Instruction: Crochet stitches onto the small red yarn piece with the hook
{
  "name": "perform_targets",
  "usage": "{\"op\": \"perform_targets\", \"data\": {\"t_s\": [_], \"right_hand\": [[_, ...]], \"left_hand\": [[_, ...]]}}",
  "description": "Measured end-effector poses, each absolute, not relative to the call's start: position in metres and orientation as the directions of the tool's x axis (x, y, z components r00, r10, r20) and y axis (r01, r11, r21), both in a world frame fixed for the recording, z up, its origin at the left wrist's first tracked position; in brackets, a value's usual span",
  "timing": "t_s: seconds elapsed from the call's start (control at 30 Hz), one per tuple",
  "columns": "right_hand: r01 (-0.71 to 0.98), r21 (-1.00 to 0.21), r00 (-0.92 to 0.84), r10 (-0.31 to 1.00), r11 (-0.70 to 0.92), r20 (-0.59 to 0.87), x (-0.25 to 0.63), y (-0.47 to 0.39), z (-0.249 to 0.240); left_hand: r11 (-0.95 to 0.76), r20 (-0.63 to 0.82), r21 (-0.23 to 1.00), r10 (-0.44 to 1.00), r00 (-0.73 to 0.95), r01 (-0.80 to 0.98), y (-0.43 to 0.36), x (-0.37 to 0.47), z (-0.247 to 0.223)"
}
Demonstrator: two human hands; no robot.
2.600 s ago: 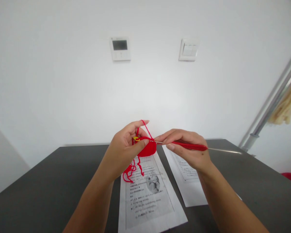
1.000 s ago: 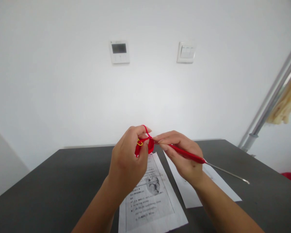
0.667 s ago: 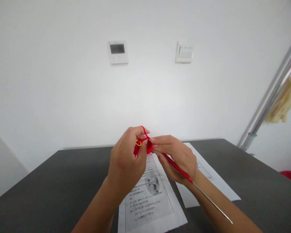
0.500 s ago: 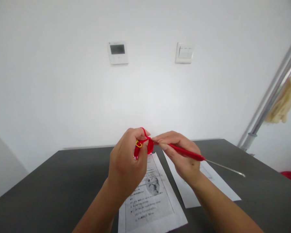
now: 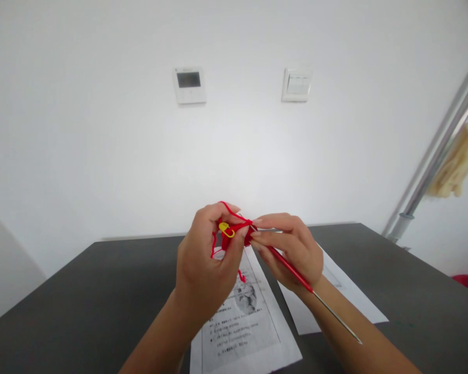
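Note:
My left hand [image 5: 206, 254] is closed on a small red crochet piece [image 5: 226, 241], pinching it between thumb and fingers. A yellow stitch marker [image 5: 226, 230] hangs on the piece. Red yarn [image 5: 232, 211] runs over my left index finger to the work, and a loose yarn end [image 5: 242, 276] dangles below. Between the fingers of my right hand [image 5: 292, 249] is a crochet hook [image 5: 292, 269] with a red grip. Its bare metal end slants down to the right over my forearm; the tip at the work is mostly hidden by fingers.
Under my hands a printed sheet [image 5: 253, 332] with text and a picture lies on the dark table [image 5: 132, 291]. Another paper [image 5: 349, 296] is to its right. A thermostat [image 5: 190, 85] and a light switch [image 5: 297, 85] are on the white wall. A metal pole [image 5: 432, 156] stands at right.
The hook has tilted, its rear end swinging downward and left. My right fingers have shifted at the work, the left hand has turned slightly, and the loose yarn end now shows below.

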State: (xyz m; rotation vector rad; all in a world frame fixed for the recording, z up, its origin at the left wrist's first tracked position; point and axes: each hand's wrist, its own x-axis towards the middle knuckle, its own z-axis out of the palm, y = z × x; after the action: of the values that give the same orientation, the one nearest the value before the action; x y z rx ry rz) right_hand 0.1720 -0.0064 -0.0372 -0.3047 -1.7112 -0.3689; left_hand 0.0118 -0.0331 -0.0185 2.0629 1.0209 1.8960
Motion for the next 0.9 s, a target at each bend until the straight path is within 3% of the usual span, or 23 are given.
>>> {"op": "perform_targets", "data": {"t_s": [0.3,0.37,0.53,0.6,0.7,0.8,0.9], "right_hand": [[0.343,0.147,-0.35,-0.019,0.928,0.937,0.179,-0.003,-0.032],[0.331,0.16,-0.383,-0.023,0.93,0.924,0.181,-0.003,-0.032],[0.293,0.202,-0.401,-0.072,0.935,0.913,0.185,-0.003,-0.03],[0.302,0.238,-0.39,-0.108,0.923,0.914,0.185,-0.001,-0.032],[0.358,0.304,-0.353,-0.173,0.883,0.919,0.183,0.006,-0.038],[0.418,0.314,-0.303,-0.195,0.853,0.933,0.178,0.015,-0.047],[0.468,0.266,-0.232,-0.173,0.843,0.957,0.17,0.019,-0.053]], "left_hand": [[-0.628,0.709,0.628,0.705,-0.006,0.459,-0.033,0.004,-0.005],[-0.608,0.671,0.682,0.741,-0.017,0.407,-0.032,0.001,-0.003],[-0.449,0.465,0.881,0.88,0.097,-0.148,-0.021,-0.003,0.0],[-0.325,0.395,0.876,0.907,0.143,-0.357,-0.016,0.001,0.0],[-0.242,0.349,0.817,0.93,0.116,-0.523,-0.011,0.012,-0.004],[-0.32,0.398,0.798,0.916,0.047,-0.511,-0.011,0.021,-0.01],[-0.489,0.506,0.81,0.862,-0.034,-0.324,-0.011,0.022,-0.015]]}}
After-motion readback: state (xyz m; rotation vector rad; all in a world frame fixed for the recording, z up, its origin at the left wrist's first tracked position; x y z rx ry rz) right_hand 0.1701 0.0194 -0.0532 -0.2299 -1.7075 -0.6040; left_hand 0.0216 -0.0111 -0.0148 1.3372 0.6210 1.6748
